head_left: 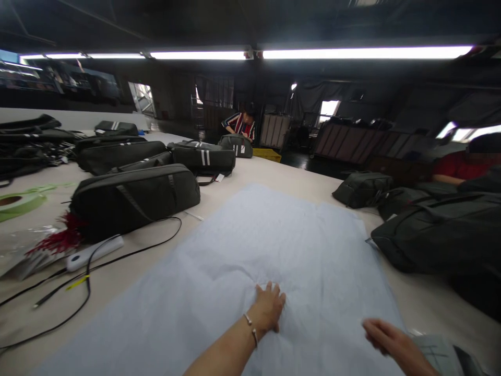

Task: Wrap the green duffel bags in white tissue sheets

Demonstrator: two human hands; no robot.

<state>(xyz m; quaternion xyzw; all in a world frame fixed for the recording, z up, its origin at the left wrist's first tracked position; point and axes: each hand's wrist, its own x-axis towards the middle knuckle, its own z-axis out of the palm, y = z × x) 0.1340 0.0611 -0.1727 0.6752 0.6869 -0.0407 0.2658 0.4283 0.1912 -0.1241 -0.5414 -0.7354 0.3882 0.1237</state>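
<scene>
A large pale blue-white sheet [282,235] lies over the table in front of me, creased near its middle. My left hand [269,307], with a bracelet at the wrist, rests on it with the fingers apart and nothing held. Over the sheet's right edge is my right hand [381,334], its fingers curled together and slightly blurred; whether anything is between them is too small to tell. A grey-green packet [438,355] with dark marks lies beside that hand's wrist.
Dark green bags [136,201] stand on the left, with more bags [442,232] on the right. A white handheld device [94,253], black cables, red tassels [62,235] and a green tape roll [19,203] lie at left. Two people are beyond the table.
</scene>
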